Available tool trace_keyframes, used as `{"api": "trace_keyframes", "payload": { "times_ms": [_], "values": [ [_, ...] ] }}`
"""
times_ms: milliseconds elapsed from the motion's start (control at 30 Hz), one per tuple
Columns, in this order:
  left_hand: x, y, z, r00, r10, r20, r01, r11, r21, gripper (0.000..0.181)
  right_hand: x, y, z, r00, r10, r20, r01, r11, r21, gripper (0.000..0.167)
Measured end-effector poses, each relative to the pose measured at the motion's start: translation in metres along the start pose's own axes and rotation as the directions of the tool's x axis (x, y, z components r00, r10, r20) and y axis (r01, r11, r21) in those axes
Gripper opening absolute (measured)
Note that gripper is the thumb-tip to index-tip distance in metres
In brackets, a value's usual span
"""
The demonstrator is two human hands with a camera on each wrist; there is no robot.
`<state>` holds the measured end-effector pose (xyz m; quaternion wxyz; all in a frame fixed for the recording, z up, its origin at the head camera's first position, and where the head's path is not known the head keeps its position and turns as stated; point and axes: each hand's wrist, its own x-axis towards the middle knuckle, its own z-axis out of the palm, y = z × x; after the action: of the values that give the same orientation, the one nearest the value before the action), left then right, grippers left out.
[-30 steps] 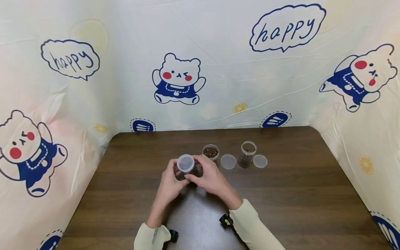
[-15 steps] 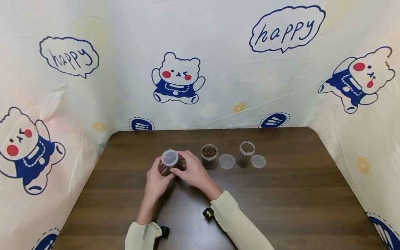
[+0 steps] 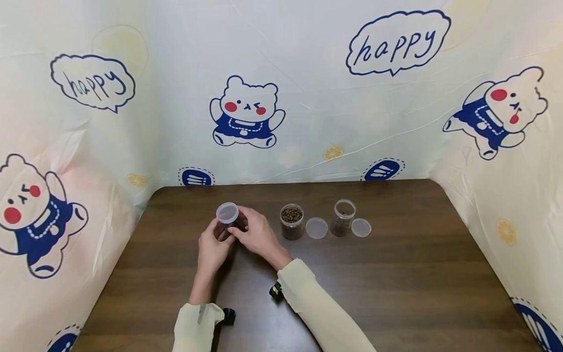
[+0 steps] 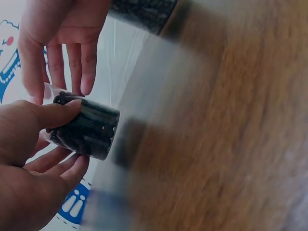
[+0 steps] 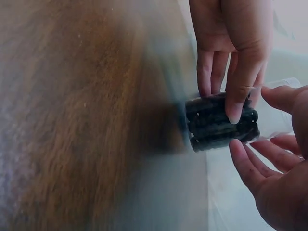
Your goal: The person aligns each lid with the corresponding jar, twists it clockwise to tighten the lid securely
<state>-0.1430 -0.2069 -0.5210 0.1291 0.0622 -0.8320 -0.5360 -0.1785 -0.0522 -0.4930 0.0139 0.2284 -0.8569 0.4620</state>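
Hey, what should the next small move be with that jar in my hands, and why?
Probably lower the lidded jar gently to the table: the left hand and right hand both grip it, it looks clear of the surface, and two open jars stand to its right.

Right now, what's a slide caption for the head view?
Left hand and right hand hold a lidded jar, left of two open jars on a brown table.

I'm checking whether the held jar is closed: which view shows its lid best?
The head view, because the pale lid shows whole from above. Both wrist views mainly show the jar and its dark contents; the lid isn't clear there.
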Motion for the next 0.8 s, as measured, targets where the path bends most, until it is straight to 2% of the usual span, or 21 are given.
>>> {"api": "trace_keyframes", "payload": {
  "times_ms": [167,400,800],
  "values": [
    [0.004,-0.006,-0.002,1.000,-0.026,0.002,0.026,0.999,-0.021,0.063,0.006,0.006,0.008,1.000,-0.005,-0.004,0.005,1.000,0.027,0.057],
    [0.008,-0.007,-0.007,0.998,-0.041,0.038,0.042,0.999,-0.017,0.063,0.008,0.010,0.010,1.000,0.015,-0.001,-0.015,0.999,0.030,0.058],
    [0.010,-0.006,-0.008,0.996,-0.070,0.052,0.070,0.998,0.005,0.062,0.009,0.011,0.009,1.000,0.014,0.017,-0.014,0.999,-0.045,0.055]
  ]
}}
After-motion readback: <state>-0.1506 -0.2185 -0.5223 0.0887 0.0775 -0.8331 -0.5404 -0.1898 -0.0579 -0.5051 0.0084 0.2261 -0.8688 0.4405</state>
